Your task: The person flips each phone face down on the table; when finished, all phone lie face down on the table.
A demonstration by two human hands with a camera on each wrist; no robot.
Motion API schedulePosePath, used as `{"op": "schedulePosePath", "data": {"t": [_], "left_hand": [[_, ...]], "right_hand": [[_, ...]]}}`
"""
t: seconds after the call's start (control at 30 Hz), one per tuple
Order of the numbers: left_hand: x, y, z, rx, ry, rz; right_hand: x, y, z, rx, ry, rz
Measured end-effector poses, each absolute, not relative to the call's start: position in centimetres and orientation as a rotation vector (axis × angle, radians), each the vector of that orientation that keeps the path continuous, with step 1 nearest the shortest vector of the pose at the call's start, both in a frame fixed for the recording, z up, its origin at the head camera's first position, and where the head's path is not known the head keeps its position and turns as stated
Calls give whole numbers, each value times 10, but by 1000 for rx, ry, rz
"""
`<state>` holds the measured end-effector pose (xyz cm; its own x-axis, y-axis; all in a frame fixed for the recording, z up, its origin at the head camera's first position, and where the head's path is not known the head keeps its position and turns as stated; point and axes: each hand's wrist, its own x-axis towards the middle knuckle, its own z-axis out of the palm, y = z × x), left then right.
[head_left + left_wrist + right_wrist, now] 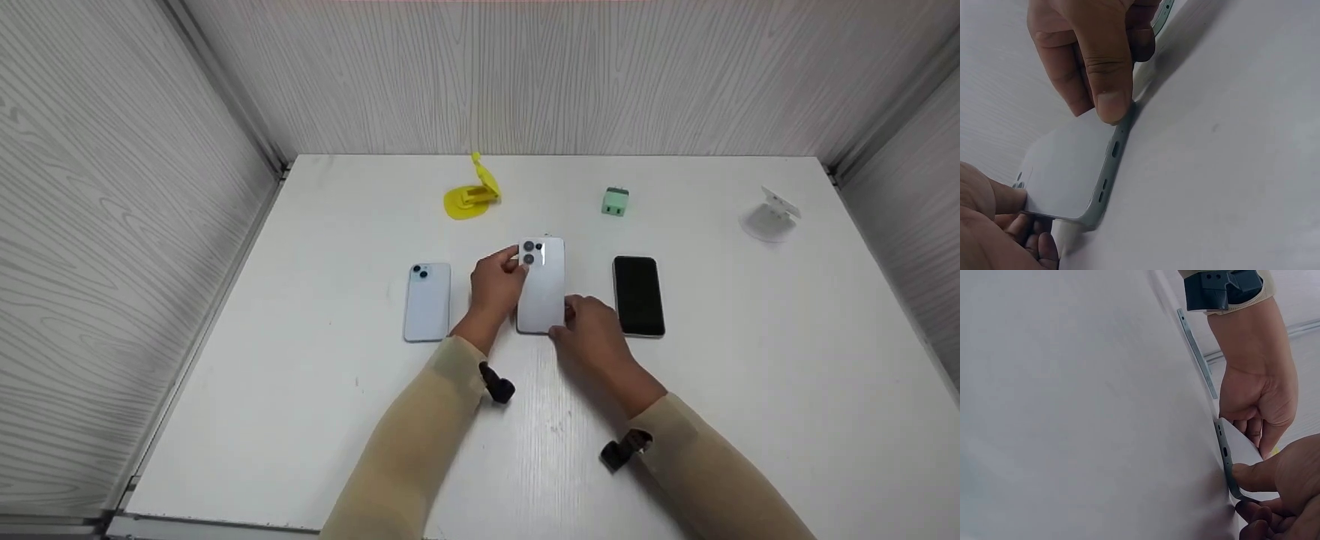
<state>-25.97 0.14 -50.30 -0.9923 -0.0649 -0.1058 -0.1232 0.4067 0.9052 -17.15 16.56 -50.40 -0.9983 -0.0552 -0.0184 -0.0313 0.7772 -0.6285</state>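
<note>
There is open room on the white table (247,420) on the near side of the hands. The right hand (596,330) pinches the low right corner of the middle phone (542,292). The left hand (496,283) pinches its left side, near the top. This phone is between the hands, back side up; I can't tell if it lies quite flat. The pale phone (427,301) is just left of the left hand, and the dark phone (640,296) just right of the right hand. So the row looks nearly done, but both hands have yet to let go. Side room is tight. Past the hands are the yellow stand (472,199), green plug (616,201) and, far right, the clear stand (771,219), then the table's back edge.
</note>
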Motion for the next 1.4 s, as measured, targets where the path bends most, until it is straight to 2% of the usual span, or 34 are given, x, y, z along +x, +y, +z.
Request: {"op": "schedulePosePath", "data": {"t": [0.43,1.13,1.4], "left_hand": [[-256,-1,-507,37,2788,1337],[-247,5,-505,61,3009,953],[-246,6,-507,213,3128,675]], "right_hand": [[-172,167,-504,-175,2956,-945],[-178,170,-504,-231,2927,-915],[-176,170,-503,-215,2921,-930]]}}
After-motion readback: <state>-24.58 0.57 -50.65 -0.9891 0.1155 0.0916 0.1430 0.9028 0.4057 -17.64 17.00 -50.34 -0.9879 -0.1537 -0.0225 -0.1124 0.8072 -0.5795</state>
